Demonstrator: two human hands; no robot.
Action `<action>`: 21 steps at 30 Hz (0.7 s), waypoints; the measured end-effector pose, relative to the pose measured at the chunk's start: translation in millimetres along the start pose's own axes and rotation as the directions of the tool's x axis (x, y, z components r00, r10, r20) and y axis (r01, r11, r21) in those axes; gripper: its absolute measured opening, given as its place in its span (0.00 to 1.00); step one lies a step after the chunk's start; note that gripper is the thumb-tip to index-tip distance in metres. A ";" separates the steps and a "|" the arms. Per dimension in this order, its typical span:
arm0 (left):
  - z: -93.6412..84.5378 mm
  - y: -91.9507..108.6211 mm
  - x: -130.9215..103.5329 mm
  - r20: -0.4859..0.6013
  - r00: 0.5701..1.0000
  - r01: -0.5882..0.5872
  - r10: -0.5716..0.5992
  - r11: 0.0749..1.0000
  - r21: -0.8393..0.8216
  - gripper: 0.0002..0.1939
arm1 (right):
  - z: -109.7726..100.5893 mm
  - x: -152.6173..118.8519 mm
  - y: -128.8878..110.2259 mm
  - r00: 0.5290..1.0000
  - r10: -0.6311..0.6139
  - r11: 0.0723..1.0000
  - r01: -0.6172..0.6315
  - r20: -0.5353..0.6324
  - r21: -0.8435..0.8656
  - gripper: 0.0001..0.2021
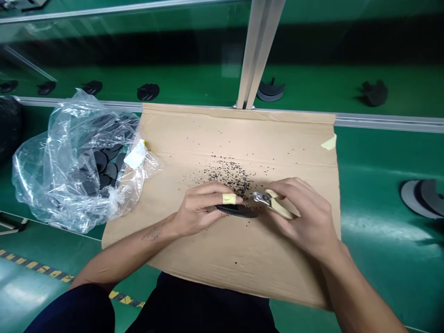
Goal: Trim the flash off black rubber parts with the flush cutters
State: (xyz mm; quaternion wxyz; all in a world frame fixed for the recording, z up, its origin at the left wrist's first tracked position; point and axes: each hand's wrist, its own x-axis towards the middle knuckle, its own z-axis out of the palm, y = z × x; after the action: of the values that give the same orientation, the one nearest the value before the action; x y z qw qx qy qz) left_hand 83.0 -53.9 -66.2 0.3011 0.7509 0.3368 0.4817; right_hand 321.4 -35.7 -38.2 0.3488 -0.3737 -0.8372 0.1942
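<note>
My left hand [204, 208] pinches a flat black disc-like part [237, 211] between thumb and fingers, and yellow tape wraps one of its digits. In my right hand [305, 212] are small nippers with cream handles [280, 209], their metal jaws pointing left, close above the part's right end. Whether the jaws touch the part I cannot tell. Many tiny black scraps [231, 175] lie scattered on the brown cardboard sheet [208, 254] beneath and beyond my hands.
On the left stands a clear plastic bag [62, 152] with several black rounded parts [110, 170] inside. Beyond the cardboard, black parts [148, 91] sit along a green shelf behind a metal rail, with an upright post [258, 55]. More curved parts [425, 199] lie at right.
</note>
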 end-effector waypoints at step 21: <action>1.3 3.6 0.0 -0.070 0.993 -0.097 0.096 0.995 -0.012 0.05 | 2.7 -0.9 -5.5 0.977 -0.181 0.901 0.210 0.111 -0.379 0.04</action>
State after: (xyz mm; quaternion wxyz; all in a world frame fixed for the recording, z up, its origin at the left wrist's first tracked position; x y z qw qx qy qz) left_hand 84.9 -56.2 -63.9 0.2715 0.7467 0.3066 0.5241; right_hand 317.2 -40.1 -37.1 0.2547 -0.3421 -0.9045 0.0017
